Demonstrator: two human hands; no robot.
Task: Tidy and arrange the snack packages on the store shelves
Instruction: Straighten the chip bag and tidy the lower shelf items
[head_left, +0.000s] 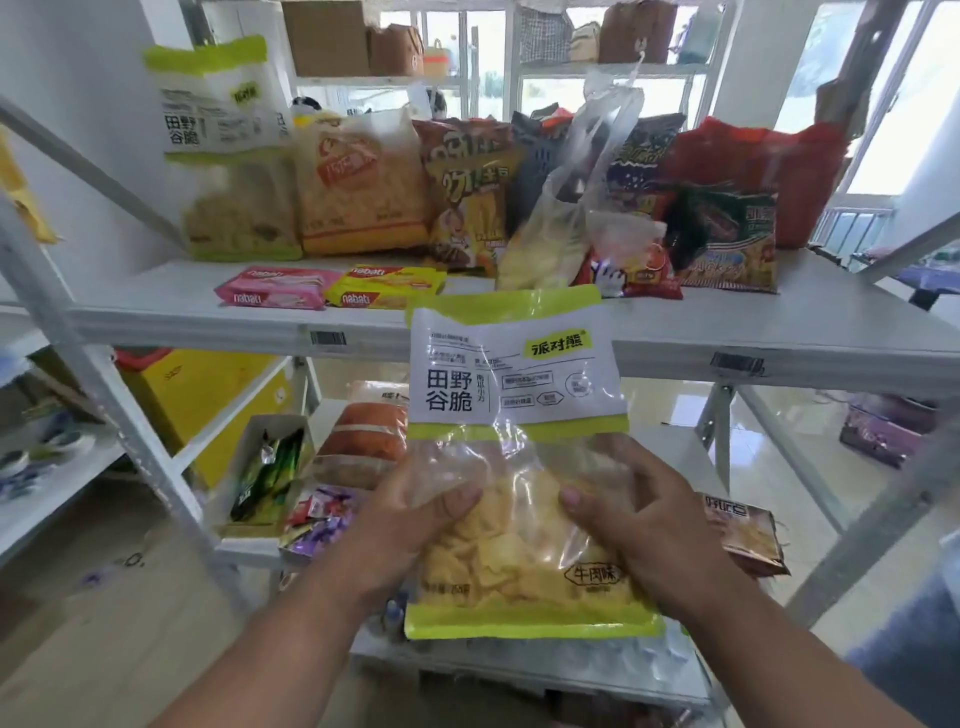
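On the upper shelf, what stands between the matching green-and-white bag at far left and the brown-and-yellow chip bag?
In the head view, one orange-and-clear snack bag stands between the green-and-white bag and the brown-and-yellow chip bag.

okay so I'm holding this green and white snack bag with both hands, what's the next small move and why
Probably lift the snack bag up and left toward its twin, which stands at the left end of the upper shelf. Both hands, left and right, already grip its lower half, and matching packs belong together.
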